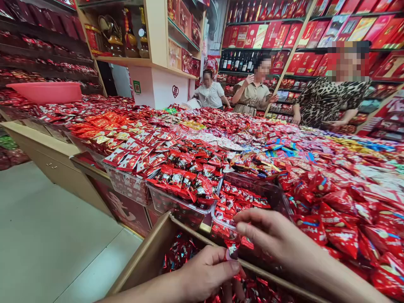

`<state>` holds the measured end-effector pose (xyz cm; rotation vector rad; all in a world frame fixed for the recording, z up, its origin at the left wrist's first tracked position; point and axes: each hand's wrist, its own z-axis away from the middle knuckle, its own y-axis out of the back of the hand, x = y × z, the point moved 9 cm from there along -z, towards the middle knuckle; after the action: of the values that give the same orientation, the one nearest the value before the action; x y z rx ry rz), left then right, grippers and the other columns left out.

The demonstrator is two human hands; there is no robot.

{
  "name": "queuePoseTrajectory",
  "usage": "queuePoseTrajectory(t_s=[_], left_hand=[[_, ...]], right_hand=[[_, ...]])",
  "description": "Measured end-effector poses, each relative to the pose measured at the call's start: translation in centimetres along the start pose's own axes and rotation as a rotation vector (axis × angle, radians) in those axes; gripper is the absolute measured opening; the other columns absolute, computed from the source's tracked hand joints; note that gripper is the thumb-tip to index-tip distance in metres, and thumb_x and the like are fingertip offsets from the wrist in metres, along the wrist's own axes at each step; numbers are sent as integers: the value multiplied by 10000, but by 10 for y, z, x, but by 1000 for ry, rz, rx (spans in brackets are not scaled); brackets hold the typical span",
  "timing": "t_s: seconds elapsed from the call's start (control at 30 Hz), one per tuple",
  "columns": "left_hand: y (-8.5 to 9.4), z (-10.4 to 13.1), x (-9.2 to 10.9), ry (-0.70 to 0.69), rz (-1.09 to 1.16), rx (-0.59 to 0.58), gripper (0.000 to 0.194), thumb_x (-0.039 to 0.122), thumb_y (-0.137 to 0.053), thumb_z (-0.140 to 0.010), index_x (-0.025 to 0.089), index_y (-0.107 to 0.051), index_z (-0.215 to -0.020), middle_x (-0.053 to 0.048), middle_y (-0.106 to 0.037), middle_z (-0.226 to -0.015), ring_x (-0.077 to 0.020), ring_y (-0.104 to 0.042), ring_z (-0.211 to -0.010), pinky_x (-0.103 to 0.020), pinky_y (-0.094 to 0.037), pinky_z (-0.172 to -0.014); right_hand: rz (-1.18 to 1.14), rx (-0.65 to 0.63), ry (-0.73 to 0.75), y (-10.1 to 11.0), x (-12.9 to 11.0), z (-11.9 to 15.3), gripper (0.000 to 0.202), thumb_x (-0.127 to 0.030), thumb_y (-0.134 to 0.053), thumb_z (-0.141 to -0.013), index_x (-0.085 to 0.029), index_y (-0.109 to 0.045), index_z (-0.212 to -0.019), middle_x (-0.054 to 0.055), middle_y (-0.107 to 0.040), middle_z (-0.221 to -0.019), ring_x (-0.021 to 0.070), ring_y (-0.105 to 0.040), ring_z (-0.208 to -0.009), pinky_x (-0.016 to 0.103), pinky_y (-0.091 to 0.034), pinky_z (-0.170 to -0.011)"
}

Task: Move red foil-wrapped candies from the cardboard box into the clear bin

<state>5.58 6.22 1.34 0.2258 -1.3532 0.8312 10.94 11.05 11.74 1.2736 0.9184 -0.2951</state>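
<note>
My left hand [208, 269] is closed, with a small red-wrapped candy [232, 249] between its thumb and fingers. It is over the front edge of an open cardboard box [154, 242] that holds more shiny red-wrapped candies [180, 252]. Slightly higher and to the right is my right hand [268, 231], its fingers stretched and apart with nothing seen in them. It hovers at the near rim of a clear plastic tub [268, 185], which is partly filled with small red packets [232, 202]. My right hand and forearm hide part of that tub.
Neighbouring clear tubs [176, 206] hold heaped red packets [189, 168]. Puffy red bags [341, 227] pile up on the right. A pink basin [47, 92] stands at the far left. Behind the display are three people, one in a leopard-print top [331, 101]. Shelves with red boxes line the walls.
</note>
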Motion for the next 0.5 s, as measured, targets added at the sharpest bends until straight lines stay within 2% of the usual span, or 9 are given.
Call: queuePoseTrajectory(t_s=[0.1,0.17,0.3,0.37,0.43,0.5], left_hand=[[-10,5,7,11,-90,-56,345,459,-434,-728,121,-491,-694,5,-489,-575,-46,-388,-431,-175,-292,-452],[-13,7,9,-4,-178,-76,323,429,-424,-742,124,-489,-659,13,-456,-571,-57,-390,-487,-181,-311,-495],[-9,8,16,-91,-449,-26,254,353,-420,-756,145,-438,-612,38,-373,-553,-55,-334,-517,-170,-265,-484],[-5,9,19,-127,-574,9,268,331,-437,-744,148,-382,-555,49,-301,-517,-49,-277,-497,-173,-223,-453],[-3,10,19,-126,-641,1,281,310,-438,-739,151,-339,-530,51,-260,-500,-46,-250,-484,-179,-201,-438],[-4,10,19,-121,-664,-33,259,279,-430,-735,152,-332,-531,51,-260,-503,-46,-252,-484,-180,-202,-441]], right_hand=[[-84,-21,-10,-23,3,23,144,-274,-473,-783,-180,-577,-751,5,-585,-713,123,-511,-653,194,-390,-578],[-149,13,-8,-33,12,30,198,-282,-455,-794,-164,-562,-676,7,-562,-648,117,-492,-607,193,-381,-550],[-352,94,-82,-40,39,38,299,-394,-421,-801,-159,-529,-651,13,-535,-619,118,-471,-564,197,-381,-517],[-355,111,-109,-40,48,43,315,-415,-412,-798,-167,-513,-634,13,-519,-602,124,-461,-550,203,-383,-506],[-301,107,-84,-39,50,48,249,-389,-434,-791,-183,-536,-694,24,-540,-655,143,-484,-600,217,-401,-550],[-301,60,-27,-39,45,51,174,-340,-471,-780,-225,-556,-880,41,-573,-825,168,-515,-736,234,-414,-641]])
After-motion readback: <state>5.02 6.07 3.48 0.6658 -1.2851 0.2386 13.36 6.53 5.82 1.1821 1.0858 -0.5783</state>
